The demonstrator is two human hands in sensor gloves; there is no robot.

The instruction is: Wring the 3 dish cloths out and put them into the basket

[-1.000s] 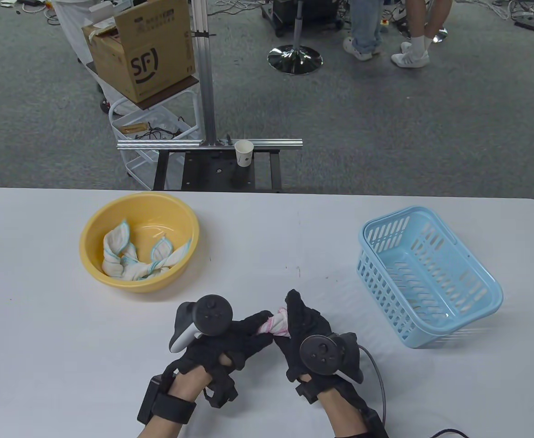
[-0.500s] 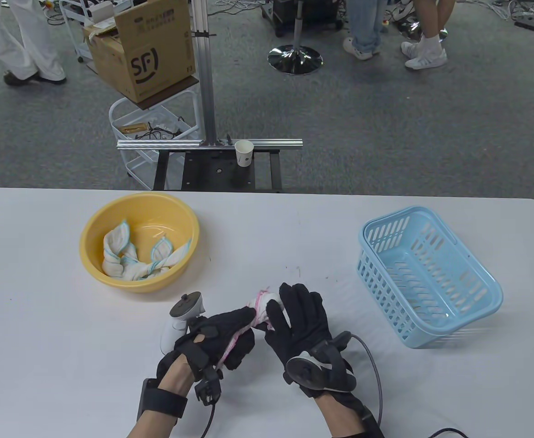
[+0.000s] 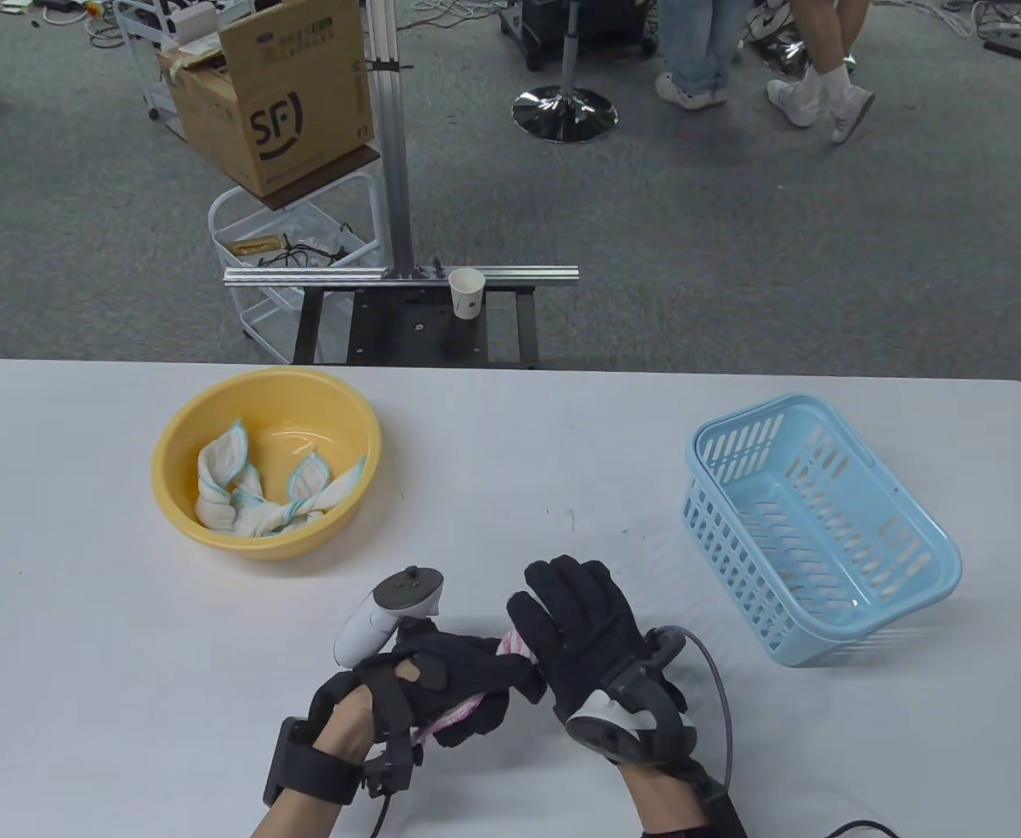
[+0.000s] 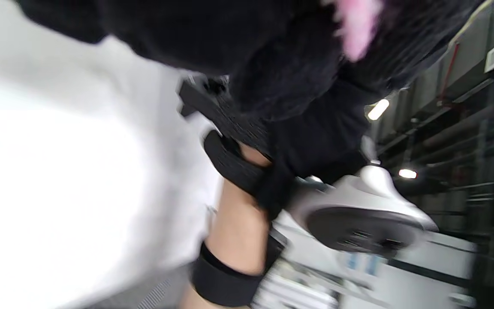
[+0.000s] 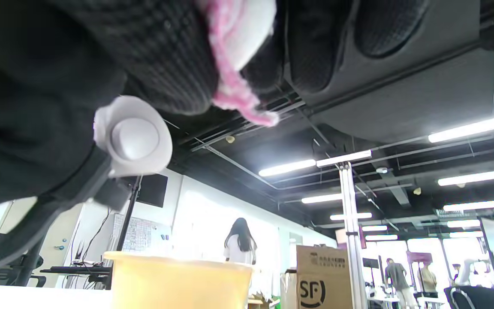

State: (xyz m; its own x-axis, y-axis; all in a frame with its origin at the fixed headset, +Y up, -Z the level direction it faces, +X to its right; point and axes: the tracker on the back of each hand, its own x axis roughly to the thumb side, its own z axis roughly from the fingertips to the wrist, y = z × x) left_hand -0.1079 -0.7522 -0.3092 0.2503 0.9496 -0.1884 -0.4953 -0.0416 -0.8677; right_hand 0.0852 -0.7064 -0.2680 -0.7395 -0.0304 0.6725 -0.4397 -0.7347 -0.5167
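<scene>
Table view: black-gloved left hand (image 3: 449,681) and right hand (image 3: 585,642) both grip the twisted pink-edged white cloth (image 3: 515,644) above the white table (image 3: 126,628), well apart from the light-blue slotted plastic basket (image 3: 825,532). Wrist views: blurred, pink edge peeking between fingers; a loosened grip could let it untwist or drop.

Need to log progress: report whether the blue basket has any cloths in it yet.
Empty. The blue basket shows only its bare slatted floor; two cloths lie in the yellow bowl, and both hands grip the pink cloth.
</scene>
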